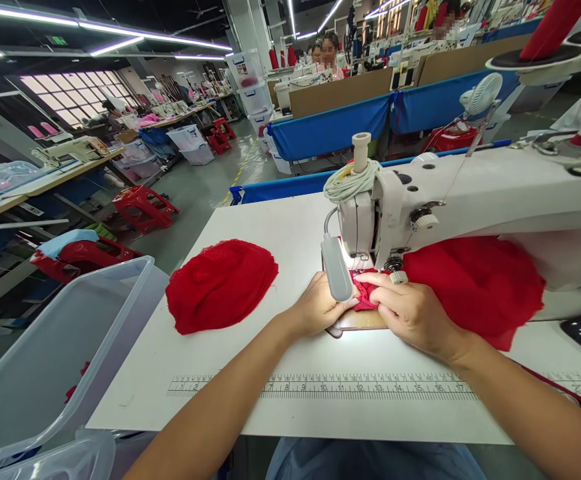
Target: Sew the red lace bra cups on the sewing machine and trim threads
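Observation:
A small gathered piece of red fabric [364, 297] lies at the needle area of a white sewing machine [470, 193]. My left hand [318, 307] grips its left edge, thumb on the cloth, with some fingers hidden behind a small grey lamp [336, 270]. From the right, my right hand [415, 313] holds the same fabric, fingertips bent over it just below the machine head. Under the machine arm, beyond my right hand, spreads a larger red cloth [475, 283]. A stack of red cloth pieces [223, 287] rests on the table to the left.
A printed ruler [330, 387] runs along the white table [170, 407] near its front edge. A clear plastic bin [120, 333] stands against the left side with red scraps inside. Red stools [143, 207] are on the floor beyond. Other people sit at machines farther back.

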Demonstrator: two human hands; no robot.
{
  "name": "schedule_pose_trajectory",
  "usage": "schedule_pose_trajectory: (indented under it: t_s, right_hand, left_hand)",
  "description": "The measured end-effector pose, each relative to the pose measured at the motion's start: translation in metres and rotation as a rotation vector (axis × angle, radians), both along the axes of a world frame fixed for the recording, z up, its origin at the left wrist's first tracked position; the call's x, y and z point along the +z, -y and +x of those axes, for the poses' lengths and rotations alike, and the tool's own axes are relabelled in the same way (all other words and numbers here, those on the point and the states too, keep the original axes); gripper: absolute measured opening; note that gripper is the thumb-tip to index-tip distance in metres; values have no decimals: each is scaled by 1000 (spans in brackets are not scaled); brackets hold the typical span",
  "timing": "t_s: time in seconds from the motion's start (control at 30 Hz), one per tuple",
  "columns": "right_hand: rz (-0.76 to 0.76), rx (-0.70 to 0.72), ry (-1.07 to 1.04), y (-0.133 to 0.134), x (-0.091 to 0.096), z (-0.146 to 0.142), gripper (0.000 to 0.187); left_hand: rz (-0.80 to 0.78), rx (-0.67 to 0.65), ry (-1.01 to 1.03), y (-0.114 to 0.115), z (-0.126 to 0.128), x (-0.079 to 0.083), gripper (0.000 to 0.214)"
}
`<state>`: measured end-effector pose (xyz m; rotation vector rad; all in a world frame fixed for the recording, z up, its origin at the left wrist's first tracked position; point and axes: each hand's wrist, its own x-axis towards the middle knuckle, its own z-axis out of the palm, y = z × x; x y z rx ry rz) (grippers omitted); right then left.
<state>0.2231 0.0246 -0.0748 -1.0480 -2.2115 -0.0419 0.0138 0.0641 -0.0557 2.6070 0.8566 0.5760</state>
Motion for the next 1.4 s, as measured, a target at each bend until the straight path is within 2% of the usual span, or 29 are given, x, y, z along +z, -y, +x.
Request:
schedule_pose_trajectory:
  t_s: [0.1,0.23,0.43,0.57,0.73,0.9,1.07,1.27,1.4]
  right_hand:
    - [31,87,102,1,6,2,26]
    - [68,134,175,1,14,2,23]
    - [-8,178,157,-1,12,1,20]
    - [-80,139,151,-1,7,2,14]
    - [12,159,185,0,8,4,21]
    - [11,221,119,1,10,4,22]
    - [-12,138,142,4,8,3,22]
    - [-5,35,158,7,6,2,22]
    - [-14,-30,164,9,6,1,25]
  left_hand:
    - [135,-79,-11,1,-1,-3,33]
    - [269,-93,-25,2,-3,-7,26]
    - [379,-92,-37,5,-4,-3,26]
    - [366,-109,-69,7,-5,-2,27]
    - [285,-118,-107,6,-9,-3,25]
    - [235,-153,-158,10,-15,5,26]
    - [309,-143,-226,18,-17,13,45]
    - [413,-80,-233,24,-13,10,53]
    - [426,-50,-235,25,-11,8,55]
